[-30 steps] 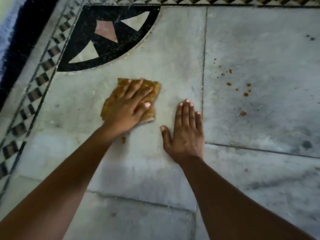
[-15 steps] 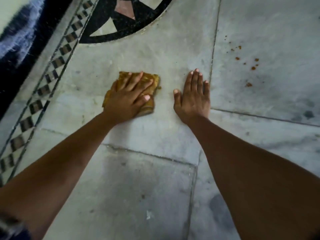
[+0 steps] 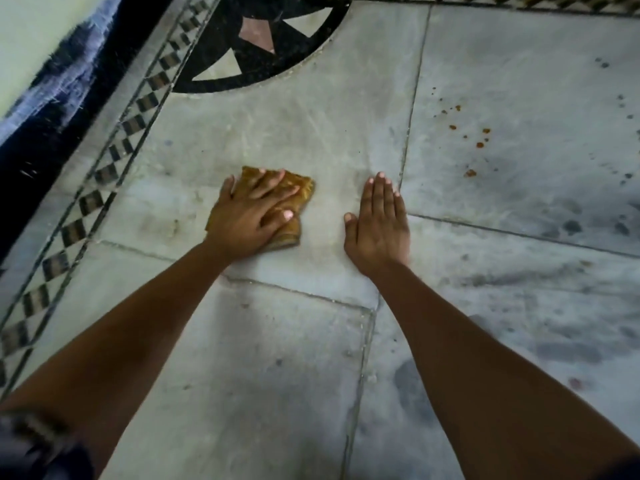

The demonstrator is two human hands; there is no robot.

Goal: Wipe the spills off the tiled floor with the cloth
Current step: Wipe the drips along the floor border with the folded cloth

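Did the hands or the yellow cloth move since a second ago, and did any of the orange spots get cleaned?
Little changed. The small orange spot seen near the left wrist a second ago no longer shows. The left hand stays flat on the cloth, the right hand stays flat on the floor beside it, and nothing was let go. The orange drips on the right tile remain unwiped.

Pale grey marble floor (image 3: 284, 126) in dim, even light; a checkered inlay border (image 3: 114, 150) runs along the left; a black quarter-circle inlay (image 3: 263, 39) fills the corner.
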